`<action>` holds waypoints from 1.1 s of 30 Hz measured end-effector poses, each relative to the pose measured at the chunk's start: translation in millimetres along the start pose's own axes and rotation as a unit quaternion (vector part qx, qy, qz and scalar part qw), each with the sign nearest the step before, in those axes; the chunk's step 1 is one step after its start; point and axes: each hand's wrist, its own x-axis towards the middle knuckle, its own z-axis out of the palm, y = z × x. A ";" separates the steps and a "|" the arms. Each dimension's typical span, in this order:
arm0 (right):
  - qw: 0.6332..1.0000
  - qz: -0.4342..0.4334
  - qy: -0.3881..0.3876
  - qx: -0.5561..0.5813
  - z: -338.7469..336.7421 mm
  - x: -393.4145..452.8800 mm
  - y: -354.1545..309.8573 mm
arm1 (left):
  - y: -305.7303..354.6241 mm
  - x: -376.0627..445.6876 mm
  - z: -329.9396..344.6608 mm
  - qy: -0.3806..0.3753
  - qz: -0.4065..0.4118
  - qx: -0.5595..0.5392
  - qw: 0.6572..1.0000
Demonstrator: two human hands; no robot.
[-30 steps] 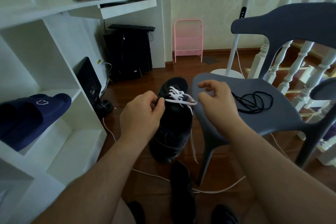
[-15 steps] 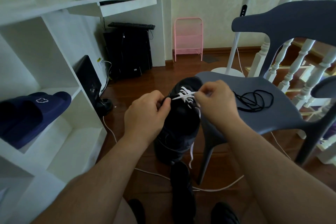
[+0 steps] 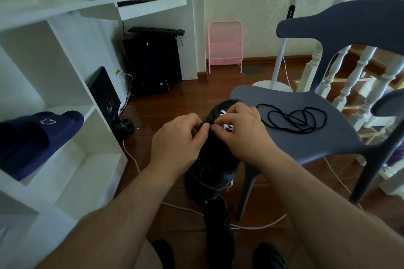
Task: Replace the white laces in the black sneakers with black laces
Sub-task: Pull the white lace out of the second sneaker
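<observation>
Sneaker [image 3: 215, 159], white lace [image 3: 227, 127] between pinching fingers [image 3: 204, 130]

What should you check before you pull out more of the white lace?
1. Black sneaker is held up off the floor: ok.
2. Left hand grips the sneaker by its lacing: ok.
3. Right hand pinches the white lace: ok, fingertips meet on it.
4. White lace fully out of the eyelets: not ok, some still crosses the tongue.
5. Black laces ready nearby: ok, lying loose on the grey chair seat.
6. Knots in the white lace: cannot tell, the hands hide it.
</observation>
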 end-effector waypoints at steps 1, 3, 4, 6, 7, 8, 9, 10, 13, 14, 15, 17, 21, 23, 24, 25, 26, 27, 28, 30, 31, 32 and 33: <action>1.000 0.005 0.005 0.003 -2.1 1.3 1.9 | -1.0 0.3 -0.4 0.002 -0.004 0.003 1.000; 0.999 0.037 0.025 0.007 -10.7 4.3 7.5 | -4.0 2.8 -1.6 0.014 -0.019 0.004 1.000; 0.997 0.062 0.038 0.011 -16.0 5.7 11.6 | -5.9 4.3 -2.6 0.021 -0.029 0.000 0.999; 0.993 0.098 0.063 0.021 -24.7 6.1 17.8 | -9.3 6.9 -4.4 0.032 -0.041 -0.016 0.999; 0.992 0.108 0.065 0.030 -26.8 5.0 18.2 | -10.4 7.6 -4.9 0.033 -0.041 -0.022 0.998; 0.991 0.114 0.055 0.036 -27.2 3.7 16.4 | -10.4 7.6 -5.4 0.032 -0.038 -0.024 0.998; 0.992 0.116 0.039 0.031 -25.2 2.5 13.6 | -9.7 7.3 -5.7 0.029 -0.035 -0.021 0.999; 0.993 0.114 0.017 0.018 -22.3 1.4 10.2 | -8.5 6.4 -5.6 0.024 -0.033 -0.017 0.999; 0.998 0.058 -0.021 -0.017 -10.3 0.8 4.3 | -4.2 4.0 -3.9 0.013 -0.026 -0.011 1.000; 0.999 0.028 -0.023 -0.035 -6.3 0.4 2.0 | -2.6 3.1 -3.4 0.010 -0.022 -0.013 1.000; 0.999 0.005 -0.022 -0.047 -2.0 -0.3 0.3 | -1.2 2.4 -3.0 0.007 -0.018 -0.014 1.000; 0.999 -0.009 -0.018 -0.040 4.0 -1.2 -1.2 | 0.0 1.4 -2.3 0.003 -0.012 -0.012 1.000; 1.000 0.020 0.001 0.016 -3.1 2.7 1.1 | -2.9 2.7 -3.8 0.013 -0.025 -0.009 1.000; 0.995 0.050 0.049 0.065 -11.5 6.2 7.2 | -4.9 4.2 -5.4 0.017 -0.034 -0.018 0.999; 0.993 0.054 0.073 0.076 -14.6 7.2 11.1 | -5.8 4.7 -6.0 0.014 -0.035 -0.024 0.999; 0.992 0.053 0.088 0.075 -17.2 7.6 14.2 | -6.3 4.7 -6.5 0.008 -0.033 -0.028 0.999; 0.992 0.055 0.090 0.073 -19.4 8.1 17.0 | -6.3 4.6 -7.0 0.002 -0.031 -0.029 0.999; 0.992 0.066 0.079 0.072 -21.0 8.5 19.8 | -5.9 4.3 -7.4 -0.002 -0.029 -0.026 0.999; 0.992 0.084 0.057 0.074 -22.4 9.0 23.0 | -5.5 3.9 -7.4 -0.005 -0.026 -0.022 0.999; 0.988 0.123 -0.003 0.096 -24.8 8.9 28.9 | -4.3 3.0 -7.0 -0.005 -0.019 -0.017 1.000; 0.983 0.137 -0.030 0.117 -25.6 8.7 31.5 | -3.9 2.4 -6.7 -0.003 -0.014 -0.016 1.000; 0.977 0.148 -0.045 0.145 -26.0 8.4 33.5 | -3.5 2.1 -6.7 0.001 -0.009 -0.015 1.000; 0.972 0.155 -0.047 0.170 -26.0 8.4 34.9 | -3.4 2.1 -6.9 0.006 -0.004 -0.014 1.000</action>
